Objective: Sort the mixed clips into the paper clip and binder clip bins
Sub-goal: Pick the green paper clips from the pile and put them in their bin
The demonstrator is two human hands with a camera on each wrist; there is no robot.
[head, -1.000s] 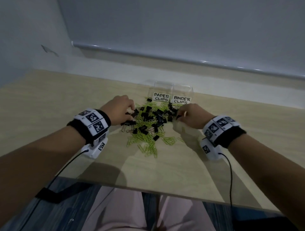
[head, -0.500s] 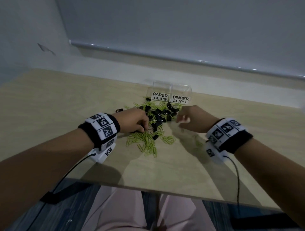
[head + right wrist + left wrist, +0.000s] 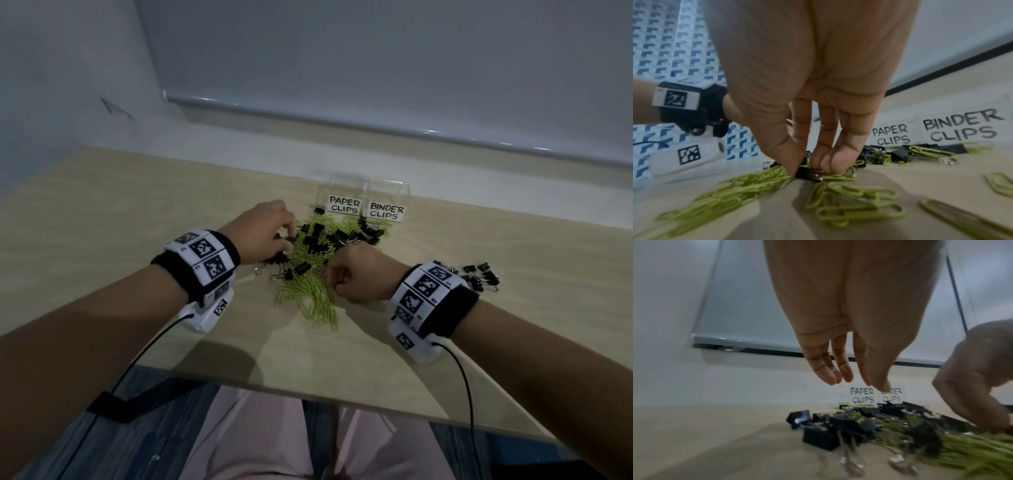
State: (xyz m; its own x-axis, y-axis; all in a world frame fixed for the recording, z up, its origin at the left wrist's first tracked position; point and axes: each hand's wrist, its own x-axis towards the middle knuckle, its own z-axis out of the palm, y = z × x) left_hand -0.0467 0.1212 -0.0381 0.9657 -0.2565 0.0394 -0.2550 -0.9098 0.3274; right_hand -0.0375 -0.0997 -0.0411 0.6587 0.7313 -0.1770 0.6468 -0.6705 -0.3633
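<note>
A mixed pile (image 3: 322, 240) of black binder clips and green paper clips lies on the wooden table in front of two clear bins, one labelled PAPER CLIPS (image 3: 344, 205), the other BINDER CLIPS (image 3: 387, 210). My left hand (image 3: 289, 236) hovers over the pile's left edge; in the left wrist view its fingers (image 3: 840, 368) are straight and hold nothing. My right hand (image 3: 334, 277) is down at the pile's near right side. Its thumb and fingers (image 3: 830, 159) pinch a black binder clip (image 3: 809, 175) that lies on the table among green paper clips (image 3: 849, 204).
A small separate heap of black binder clips (image 3: 479, 277) lies on the table (image 3: 137, 205) to the right, beyond my right wrist. A spread of green paper clips (image 3: 308, 298) reaches toward me. The near table edge runs just behind my wrists.
My right hand moved left and toward me, down onto the pile, and now pinches a binder clip. My left hand shifted slightly away, to the pile's left edge.
</note>
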